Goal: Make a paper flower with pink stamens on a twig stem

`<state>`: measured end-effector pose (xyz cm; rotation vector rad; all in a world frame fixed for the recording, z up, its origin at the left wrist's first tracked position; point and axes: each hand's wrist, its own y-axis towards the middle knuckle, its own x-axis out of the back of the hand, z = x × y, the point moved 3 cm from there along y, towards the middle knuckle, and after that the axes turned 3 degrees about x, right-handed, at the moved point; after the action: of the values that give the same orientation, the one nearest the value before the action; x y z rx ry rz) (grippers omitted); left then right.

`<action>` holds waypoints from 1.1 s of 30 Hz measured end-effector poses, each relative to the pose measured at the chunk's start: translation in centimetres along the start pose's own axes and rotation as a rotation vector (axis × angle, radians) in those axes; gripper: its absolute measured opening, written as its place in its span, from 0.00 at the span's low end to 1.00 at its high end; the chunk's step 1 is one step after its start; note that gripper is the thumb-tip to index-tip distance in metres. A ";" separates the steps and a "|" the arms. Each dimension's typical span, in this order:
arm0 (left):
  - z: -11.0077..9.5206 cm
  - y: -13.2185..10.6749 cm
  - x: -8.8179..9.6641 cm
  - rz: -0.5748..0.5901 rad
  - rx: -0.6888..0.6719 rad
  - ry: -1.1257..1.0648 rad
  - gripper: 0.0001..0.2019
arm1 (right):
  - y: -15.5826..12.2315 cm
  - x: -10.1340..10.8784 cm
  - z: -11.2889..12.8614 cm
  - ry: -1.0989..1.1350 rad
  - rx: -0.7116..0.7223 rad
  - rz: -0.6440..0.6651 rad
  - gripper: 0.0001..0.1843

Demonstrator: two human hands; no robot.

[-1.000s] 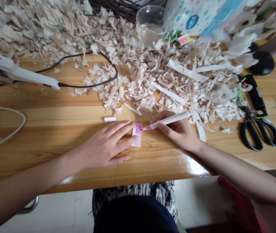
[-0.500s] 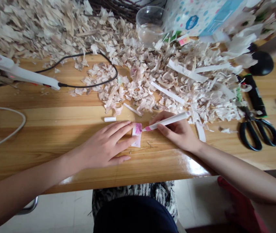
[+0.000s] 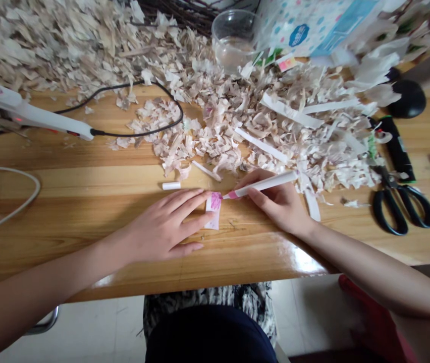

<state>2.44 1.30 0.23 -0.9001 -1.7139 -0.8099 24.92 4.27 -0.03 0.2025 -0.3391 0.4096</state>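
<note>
A small piece of white paper (image 3: 212, 222) with pink-purple colouring on its upper part lies near the table's front. My left hand (image 3: 169, 222) rests spread on the table, its fingertips pressing the paper's left edge. In my right hand (image 3: 277, 201) is a white felt-tip pen (image 3: 266, 184) with a pink end, gripped between thumb and fingers. Its tip points left and sits at the upper right edge of the coloured patch. Just beyond my left fingers lies a short white pen cap (image 3: 171, 186).
Dried petal-like flakes (image 3: 215, 121) and white paper strips (image 3: 262, 144) cover the back. A corded white handheld device (image 3: 48, 116) lies left, a white cable loop (image 3: 6, 169) nearer. Black-handled scissors (image 3: 391, 209) lie right. A clear plastic cup (image 3: 233, 43) stands behind.
The pen tip has shifted slightly right and up, with my right hand turning the pen a little flatter. My left hand and the paper stay in place.
</note>
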 end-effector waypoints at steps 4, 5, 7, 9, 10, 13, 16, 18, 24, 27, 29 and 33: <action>0.0 0.1 0.1 -0.007 -0.006 0.000 0.24 | 0.0 -0.1 0.1 0.008 0.012 0.019 0.12; -0.1 0.1 0.1 -0.008 -0.006 -0.001 0.24 | 0.0 -0.1 0.1 0.007 0.011 0.018 0.12; -0.1 0.1 0.1 -0.006 -0.006 -0.003 0.24 | 0.0 0.0 0.1 -0.003 0.005 0.006 0.13; -0.1 0.0 0.0 -0.003 -0.007 -0.003 0.24 | 0.0 0.0 0.0 -0.010 0.003 -0.013 0.13; -0.1 0.0 0.0 -0.001 -0.006 -0.002 0.24 | 0.0 0.1 0.0 -0.008 0.005 -0.020 0.13; 0.0 0.0 0.0 0.004 -0.003 0.002 0.24 | 0.1 0.0 0.0 -0.004 0.004 -0.030 0.12; 0.0 0.0 0.0 0.003 -0.002 0.000 0.24 | 0.2 0.0 0.0 -0.007 -0.002 -0.048 0.13; 0.0 0.1 0.0 0.006 -0.002 -0.001 0.24 | 0.2 0.0 0.1 0.011 -0.003 -0.068 0.13; 0.0 0.1 -0.1 0.004 -0.005 -0.001 0.24 | 0.0 0.1 0.2 0.060 0.018 -0.069 0.11; 0.1 0.1 0.0 0.001 -0.006 0.001 0.24 | 0.1 0.0 0.1 0.048 0.001 -0.054 0.12; 0.1 0.1 0.0 0.001 -0.005 0.002 0.24 | 0.2 0.0 0.0 0.036 -0.014 -0.053 0.12; 0.1 0.1 -0.1 0.002 -0.005 0.004 0.24 | 0.1 0.1 0.1 0.048 0.031 -0.082 0.11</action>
<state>2.50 1.39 0.16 -0.9030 -1.7081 -0.8139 24.92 4.38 0.15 0.2356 -0.2763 0.3388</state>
